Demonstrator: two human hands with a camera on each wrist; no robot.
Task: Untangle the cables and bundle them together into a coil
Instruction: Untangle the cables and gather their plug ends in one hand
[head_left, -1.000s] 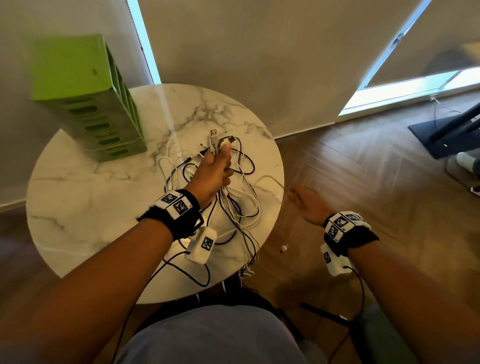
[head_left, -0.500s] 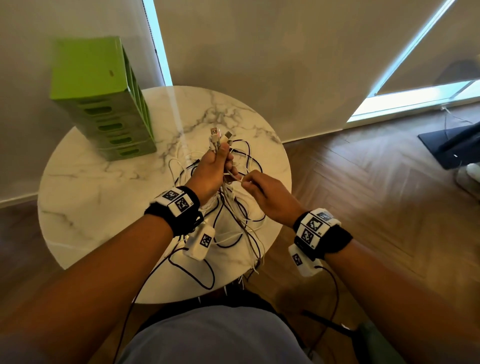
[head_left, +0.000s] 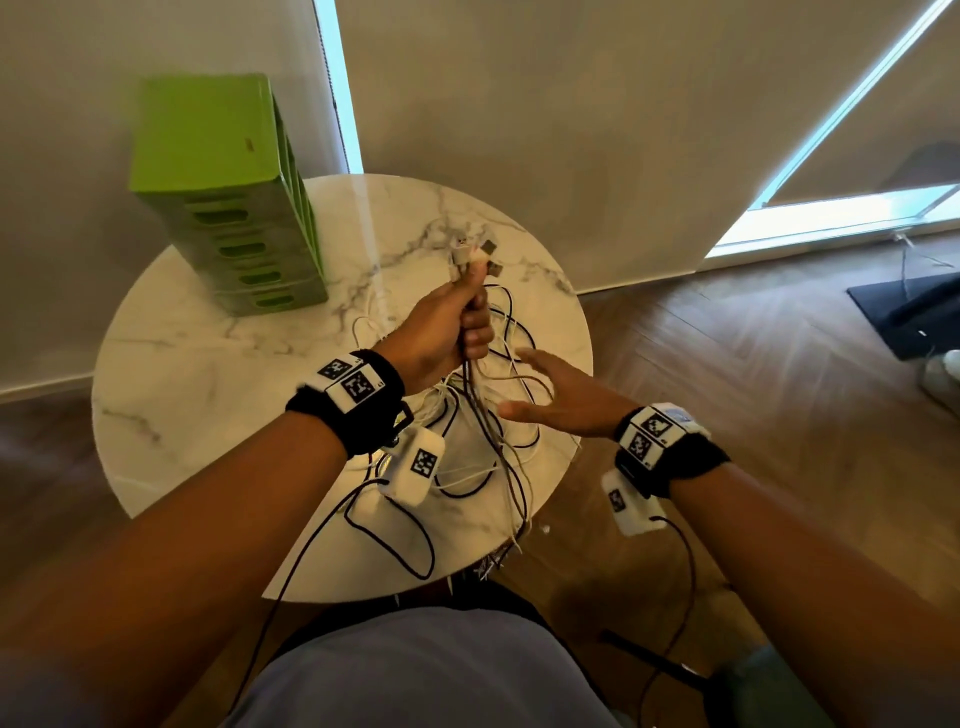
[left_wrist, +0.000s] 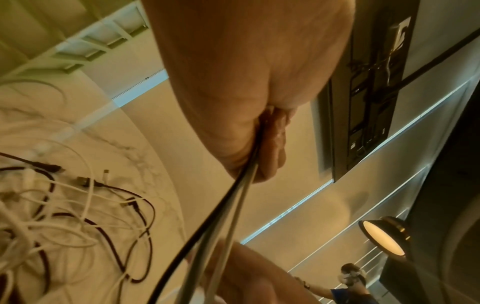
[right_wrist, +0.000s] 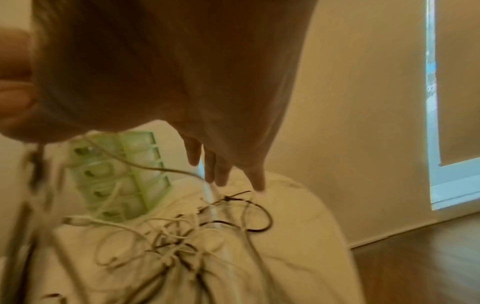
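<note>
Untangling under way, plug ends gathered.
Left hand (head_left: 441, 332) clenches cables (head_left: 498, 431); right hand (head_left: 563, 397), fingers spread, holds nothing and must likely pick another strand.

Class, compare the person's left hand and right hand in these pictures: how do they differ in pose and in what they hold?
The left hand is fisted around the cables, plug ends poking out above; the right hand holds nothing. The left hand is raised farther over the marble table; the right hand, fingers spread straight, sits lower beside the hanging strands. Both wear marker-tagged wristbands.
</note>
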